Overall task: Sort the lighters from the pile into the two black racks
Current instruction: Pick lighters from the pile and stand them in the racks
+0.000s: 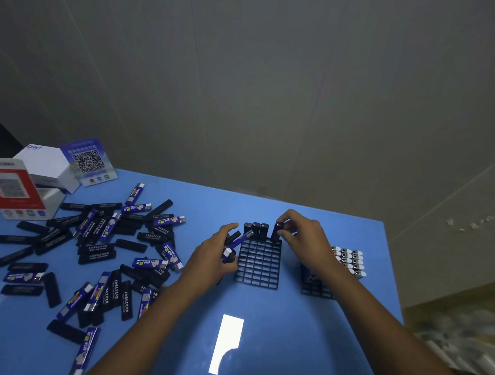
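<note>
Three black lighters (255, 230) fill the near rack's (258, 265) back row; the right hand (301, 235), pinching a fourth (277, 232), should seat it upright, while the left hand (215, 256) grips a blue lighter (238, 242).

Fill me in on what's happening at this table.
A person is sorting lighters into two black racks. The right hand pinches a black lighter upright at the back row of the near rack, beside three black ones already standing there. The left hand holds a few more lighters, a blue lighter among them. The far rack holds rows of blue ones. A large pile lies on the blue table.
</note>
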`<move>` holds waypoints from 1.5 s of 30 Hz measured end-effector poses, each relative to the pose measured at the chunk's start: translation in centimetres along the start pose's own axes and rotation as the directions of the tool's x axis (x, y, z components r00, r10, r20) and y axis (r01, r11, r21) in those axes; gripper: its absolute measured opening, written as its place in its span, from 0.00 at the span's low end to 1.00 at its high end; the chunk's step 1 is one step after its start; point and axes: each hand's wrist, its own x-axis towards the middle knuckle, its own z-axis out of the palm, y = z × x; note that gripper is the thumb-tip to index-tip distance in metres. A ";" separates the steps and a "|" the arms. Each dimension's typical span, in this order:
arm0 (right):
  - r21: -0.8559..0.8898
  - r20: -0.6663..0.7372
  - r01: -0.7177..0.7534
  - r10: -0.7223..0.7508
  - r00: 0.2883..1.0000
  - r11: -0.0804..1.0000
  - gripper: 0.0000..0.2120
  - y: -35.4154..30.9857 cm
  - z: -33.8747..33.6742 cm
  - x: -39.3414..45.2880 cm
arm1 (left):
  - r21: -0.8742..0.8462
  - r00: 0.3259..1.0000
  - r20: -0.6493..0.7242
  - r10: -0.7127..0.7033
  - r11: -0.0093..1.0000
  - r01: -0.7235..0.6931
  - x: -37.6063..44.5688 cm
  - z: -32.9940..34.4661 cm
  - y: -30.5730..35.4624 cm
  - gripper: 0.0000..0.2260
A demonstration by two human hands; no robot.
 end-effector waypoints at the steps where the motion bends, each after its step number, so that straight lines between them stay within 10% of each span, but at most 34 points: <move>1: -0.005 0.005 -0.016 0.016 1.000 1.000 0.08 0.1 0.2 0.3 | -0.006 1.000 0.004 -0.003 1.000 0.003 0.1 0.1 -0.1 0.34; 29: -0.187 0.097 0.023 -0.005 0.995 0.982 0.12 0.7 2.4 2.4 | -0.027 0.999 0.036 -0.023 0.999 0.023 0.6 0.4 -0.3 0.34; 45: 0.420 0.225 -0.018 -0.085 0.971 0.907 0.11 -2.9 0.4 -1.4 | -0.023 0.999 0.021 0.049 0.999 -0.048 -1.4 0.1 2.0 0.35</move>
